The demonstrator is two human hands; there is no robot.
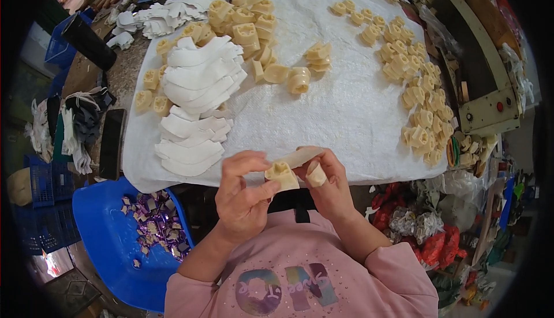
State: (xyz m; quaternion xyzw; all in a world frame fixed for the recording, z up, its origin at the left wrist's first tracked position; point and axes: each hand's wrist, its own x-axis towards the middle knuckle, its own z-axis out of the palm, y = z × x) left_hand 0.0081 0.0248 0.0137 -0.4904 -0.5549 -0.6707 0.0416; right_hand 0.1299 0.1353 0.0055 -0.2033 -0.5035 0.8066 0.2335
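At the table's near edge, my left hand (241, 194) pinches a cream moulded piece (281, 174), hollow on top and shaped somewhat like a shoe heel, between thumb and fingers. A pale curved strip (301, 156) runs from that piece to my right hand (332, 194), whose fingers are closed on it. Another small rolled-looking cream piece (315, 175) shows in the right hand; how it joins the strip is hidden. Left of my hands lie overlapping stacks of white curved strips (199, 78). Beyond them is a heap of cream moulded pieces (245, 32).
White sheeting (346, 119) covers the table. Many cream pieces (424, 119) line its right side. A dark phone (112, 144) and black cylinder (88, 41) are at the left. A blue tub (109, 243) holds purple and tan scraps. A greenish metal machine frame (490, 81) stands right.
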